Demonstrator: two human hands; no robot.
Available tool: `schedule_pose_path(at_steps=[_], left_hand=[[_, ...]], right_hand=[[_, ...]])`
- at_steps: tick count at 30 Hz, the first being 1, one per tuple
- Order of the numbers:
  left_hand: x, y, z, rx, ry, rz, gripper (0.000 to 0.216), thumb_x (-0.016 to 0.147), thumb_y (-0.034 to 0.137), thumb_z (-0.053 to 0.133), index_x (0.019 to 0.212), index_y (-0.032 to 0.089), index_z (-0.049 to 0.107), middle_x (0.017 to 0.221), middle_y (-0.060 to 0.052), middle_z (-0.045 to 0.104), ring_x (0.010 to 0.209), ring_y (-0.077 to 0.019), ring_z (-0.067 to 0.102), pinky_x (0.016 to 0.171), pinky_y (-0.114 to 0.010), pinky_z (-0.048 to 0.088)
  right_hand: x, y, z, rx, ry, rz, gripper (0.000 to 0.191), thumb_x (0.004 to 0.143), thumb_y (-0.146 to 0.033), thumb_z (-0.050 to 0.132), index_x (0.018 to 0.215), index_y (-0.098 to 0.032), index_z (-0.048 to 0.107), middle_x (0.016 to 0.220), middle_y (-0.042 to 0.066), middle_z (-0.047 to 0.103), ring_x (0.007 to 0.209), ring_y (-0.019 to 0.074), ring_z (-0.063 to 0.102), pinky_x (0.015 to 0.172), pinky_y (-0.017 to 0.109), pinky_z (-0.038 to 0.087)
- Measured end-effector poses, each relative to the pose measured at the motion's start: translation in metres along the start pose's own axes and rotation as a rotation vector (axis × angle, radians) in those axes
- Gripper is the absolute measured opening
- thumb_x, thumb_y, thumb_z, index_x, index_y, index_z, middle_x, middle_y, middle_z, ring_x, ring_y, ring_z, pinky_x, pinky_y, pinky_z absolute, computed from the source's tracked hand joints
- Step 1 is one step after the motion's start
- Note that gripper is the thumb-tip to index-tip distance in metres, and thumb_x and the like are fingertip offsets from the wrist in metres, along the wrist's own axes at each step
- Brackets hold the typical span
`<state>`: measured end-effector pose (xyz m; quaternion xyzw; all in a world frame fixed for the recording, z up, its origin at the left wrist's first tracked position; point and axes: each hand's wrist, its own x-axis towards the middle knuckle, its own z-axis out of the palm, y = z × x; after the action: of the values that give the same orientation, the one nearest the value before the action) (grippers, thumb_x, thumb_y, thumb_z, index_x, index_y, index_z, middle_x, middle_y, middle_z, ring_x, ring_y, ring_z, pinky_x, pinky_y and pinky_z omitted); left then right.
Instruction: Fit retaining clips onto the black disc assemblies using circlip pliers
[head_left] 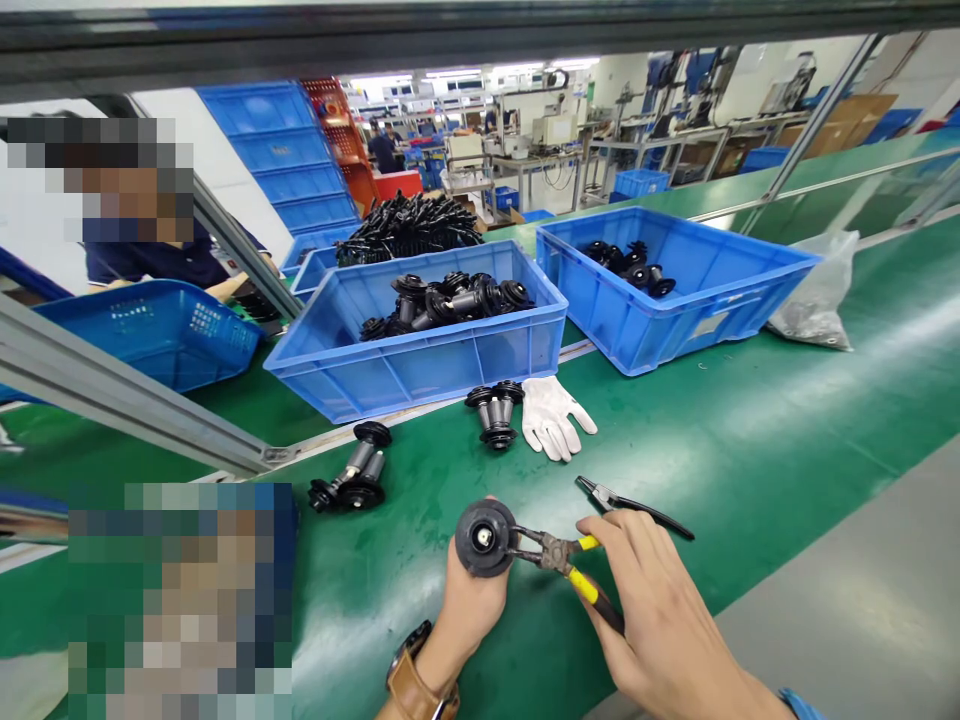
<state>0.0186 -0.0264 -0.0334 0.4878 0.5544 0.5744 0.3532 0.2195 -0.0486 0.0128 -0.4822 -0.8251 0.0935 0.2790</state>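
My left hand (471, 600) is closed around a black round-headed part (485, 537), holding it upright with its disc end facing me. My right hand (652, 600) grips yellow-handled pliers (564, 560), whose tips touch the right side of the part's disc. A second pair of black pliers (630, 503) lies on the green belt (750, 450) just beyond my right hand. More of the same black parts lie on the belt: one group (352, 482) to the left, another group (495, 408) ahead beside a white glove (553, 414).
Two blue bins (420, 365) (675, 310) with black parts stand across the belt, a third bin behind heaped with black pieces. A clear plastic bag (817, 295) lies at right. A co-worker sits far left behind a blue basket (157, 335). A metal frame bar (127, 405) crosses at left.
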Motion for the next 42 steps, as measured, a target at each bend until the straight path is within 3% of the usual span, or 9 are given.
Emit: schedule_pose_path(at_steps=[4, 9, 16, 42], left_hand=[[0.003, 0.008, -0.001, -0.017, -0.107, 0.01, 0.026, 0.076, 0.043, 0.074, 0.074, 0.02, 0.061, 0.073, -0.003, 0.063, 0.068, -0.0183, 0.059, 0.064, -0.029, 0.051], [0.002, 0.009, -0.003, -0.033, -0.247, 0.095, 0.011, 0.081, 0.019, 0.061, 0.072, 0.02, 0.055, 0.07, 0.001, 0.053, 0.062, -0.0134, 0.049, 0.058, -0.025, 0.043], [-0.001, 0.006, -0.003, -0.044, -0.192, 0.114, 0.013, 0.072, 0.007, 0.058, 0.074, 0.02, 0.056, 0.073, 0.002, 0.054, 0.065, -0.0141, 0.05, 0.061, -0.026, 0.042], [-0.002, -0.006, -0.001, 0.038, -0.191, 0.161, 0.019, 0.076, 0.002, 0.053, 0.077, 0.021, 0.05, 0.076, 0.002, 0.051, 0.069, -0.0139, 0.049, 0.064, -0.025, 0.041]], right_hand=[[0.0, -0.005, -0.001, -0.008, -0.006, -0.016, 0.039, 0.088, -0.014, 0.05, 0.127, -0.018, 0.047, 0.108, 0.013, 0.053, 0.092, 0.0272, 0.051, 0.073, 0.04, 0.046], [-0.004, -0.008, 0.002, -0.038, -0.005, -0.044, 0.033, 0.089, -0.014, 0.048, 0.122, -0.017, 0.049, 0.098, 0.01, 0.053, 0.082, 0.0249, 0.049, 0.067, 0.037, 0.042], [-0.009, -0.004, 0.006, -0.087, 0.023, -0.05, 0.026, 0.093, -0.015, 0.046, 0.119, -0.017, 0.051, 0.094, 0.008, 0.052, 0.078, 0.023, 0.049, 0.064, 0.035, 0.038], [-0.004, 0.006, 0.003, -0.192, 0.024, -0.086, 0.023, 0.094, -0.012, 0.045, 0.114, -0.017, 0.053, 0.09, 0.007, 0.05, 0.074, 0.0212, 0.046, 0.062, 0.033, 0.032]])
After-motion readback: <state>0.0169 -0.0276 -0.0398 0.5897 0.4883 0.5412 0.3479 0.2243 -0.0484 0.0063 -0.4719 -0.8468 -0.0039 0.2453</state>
